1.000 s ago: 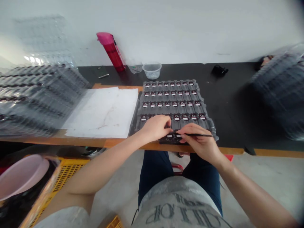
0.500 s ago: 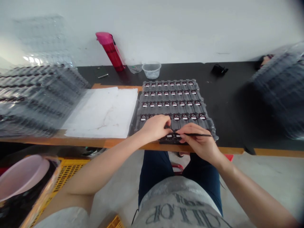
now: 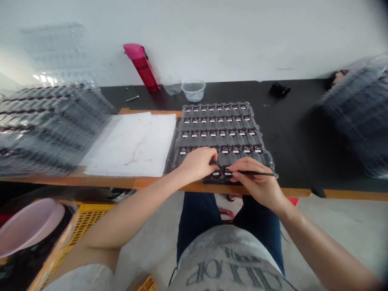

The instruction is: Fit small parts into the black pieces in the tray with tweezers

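Note:
A clear plastic tray [image 3: 198, 140] lies on the table before me, with rows of small dark parts bearing white marks in its pockets. Over the tray's front left my left hand [image 3: 198, 162] is curled, its thumb close to a part in the nearest row; what its fingertips hold, if anything, is hidden. My right hand [image 3: 257, 180] pinches slim black tweezers [image 3: 257, 173], whose tip points left at a small dark part [image 3: 227, 173] in that front row. The two hands are close together but apart.
White sheets [image 3: 130, 145] lie left of the tray, beside a tall stack of filled trays [image 3: 51, 125]. More stacked trays [image 3: 360, 117] stand at the right. Behind are a pink bottle [image 3: 142, 68], a clear tub [image 3: 193, 91] and a black object [image 3: 279, 89]. A yellow crate [image 3: 91, 218] stands below left.
My right hand has shifted slightly to the right, and the tweezers with it. My left hand has stayed almost in place.

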### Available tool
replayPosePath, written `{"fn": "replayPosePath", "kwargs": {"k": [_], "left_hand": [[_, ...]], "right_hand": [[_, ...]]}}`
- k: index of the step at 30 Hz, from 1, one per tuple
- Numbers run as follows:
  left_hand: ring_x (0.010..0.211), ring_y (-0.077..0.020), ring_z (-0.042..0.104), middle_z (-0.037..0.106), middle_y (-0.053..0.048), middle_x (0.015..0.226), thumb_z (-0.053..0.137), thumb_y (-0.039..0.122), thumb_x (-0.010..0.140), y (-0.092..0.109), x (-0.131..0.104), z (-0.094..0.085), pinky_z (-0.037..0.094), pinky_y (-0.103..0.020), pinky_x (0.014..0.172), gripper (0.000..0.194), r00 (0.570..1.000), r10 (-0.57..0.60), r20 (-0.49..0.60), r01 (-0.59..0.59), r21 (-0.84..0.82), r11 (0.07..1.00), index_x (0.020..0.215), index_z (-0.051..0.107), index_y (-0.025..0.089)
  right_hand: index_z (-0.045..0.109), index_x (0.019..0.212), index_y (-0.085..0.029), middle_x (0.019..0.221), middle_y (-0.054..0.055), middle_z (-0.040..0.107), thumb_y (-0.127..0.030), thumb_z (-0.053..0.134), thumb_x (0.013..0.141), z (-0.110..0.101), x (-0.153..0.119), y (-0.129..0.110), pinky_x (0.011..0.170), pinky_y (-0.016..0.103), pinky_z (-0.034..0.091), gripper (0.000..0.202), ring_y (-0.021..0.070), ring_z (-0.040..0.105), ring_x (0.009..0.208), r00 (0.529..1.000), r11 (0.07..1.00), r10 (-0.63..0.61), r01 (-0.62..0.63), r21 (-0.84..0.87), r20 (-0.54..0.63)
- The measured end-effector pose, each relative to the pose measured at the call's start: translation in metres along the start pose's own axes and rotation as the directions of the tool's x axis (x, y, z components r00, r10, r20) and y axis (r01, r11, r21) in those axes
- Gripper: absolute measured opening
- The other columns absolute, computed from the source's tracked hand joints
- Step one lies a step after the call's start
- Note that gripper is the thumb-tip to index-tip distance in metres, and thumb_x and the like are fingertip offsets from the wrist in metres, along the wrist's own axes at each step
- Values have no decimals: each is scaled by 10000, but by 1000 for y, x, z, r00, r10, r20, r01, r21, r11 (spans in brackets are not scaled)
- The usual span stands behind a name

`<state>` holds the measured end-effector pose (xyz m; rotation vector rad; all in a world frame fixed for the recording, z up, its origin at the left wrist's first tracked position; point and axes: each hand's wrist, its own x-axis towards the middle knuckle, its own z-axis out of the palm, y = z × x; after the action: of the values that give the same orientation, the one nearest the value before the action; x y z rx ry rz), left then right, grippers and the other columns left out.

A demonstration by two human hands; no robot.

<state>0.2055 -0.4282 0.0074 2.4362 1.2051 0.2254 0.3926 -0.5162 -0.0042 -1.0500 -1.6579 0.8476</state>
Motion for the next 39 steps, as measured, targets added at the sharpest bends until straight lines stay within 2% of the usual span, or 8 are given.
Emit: {"fn": "replayPosePath", "kwargs": {"k": [6,13,18,21,25,33,37,39], "left_hand": [[665,-148,527,570,10,713,655,348,686,2,-2,-3,315,-251,549,185,1000,-14,-10,14,-37,999,754,573,197],[523,-84,412,461,48,573,601,393,747,0,-12,-12,303,-223,504,209,960,-241,-141,163,-419,893,741,589,185],[428,-27,319,369,67,546,672,274,717,-9,-38,-17,229,-165,408,186,840,-534,-97,56,-963,264,710,536,148],[405,-20,326,370,67,544,657,185,734,-13,-61,-18,241,-150,384,147,796,-606,-7,-111,-985,-135,700,525,128],[393,-39,359,389,56,519,501,156,851,-11,-87,-10,291,-159,378,142,730,-678,86,-270,-875,-402,720,540,114],[687,-127,611,621,-76,725,432,192,893,9,-97,5,525,-236,623,231,598,-792,123,-485,-732,-479,852,614,55],[868,-195,644,659,-126,866,431,264,901,17,-94,-2,542,-316,789,303,657,-741,139,-426,-742,-517,921,625,32],[925,-212,639,662,-134,920,425,287,905,20,-92,-4,531,-335,837,324,701,-700,135,-390,-749,-535,947,626,36]], "right_hand": [[666,929,-207,992,71,599,-189,608,842,-21,-13,0,677,336,589,107,192,641,790,970,999,-19,25,23,-241],[643,904,-187,957,66,600,-202,637,820,-46,-27,25,779,443,565,86,261,630,938,775,978,38,100,182,-631],[627,862,-147,951,65,602,-181,666,779,-50,-31,40,820,500,529,98,277,620,968,679,963,46,164,213,-733],[611,838,-144,946,55,609,-180,680,756,-52,-35,45,842,535,507,113,264,629,938,663,953,85,164,255,-744],[603,836,-142,937,54,621,-214,701,733,-55,-37,47,845,536,508,159,256,643,896,704,940,132,134,312,-698],[641,797,-143,837,51,635,-238,683,773,-51,-33,35,847,529,521,107,238,662,781,663,953,151,99,286,-733],[690,799,-186,844,90,648,-229,709,753,-40,-35,7,849,477,531,65,253,655,802,634,986,144,-24,167,-760],[692,796,-188,879,103,641,-197,714,739,-31,-37,-9,833,476,530,62,263,645,832,701,995,63,14,102,-711]]}}
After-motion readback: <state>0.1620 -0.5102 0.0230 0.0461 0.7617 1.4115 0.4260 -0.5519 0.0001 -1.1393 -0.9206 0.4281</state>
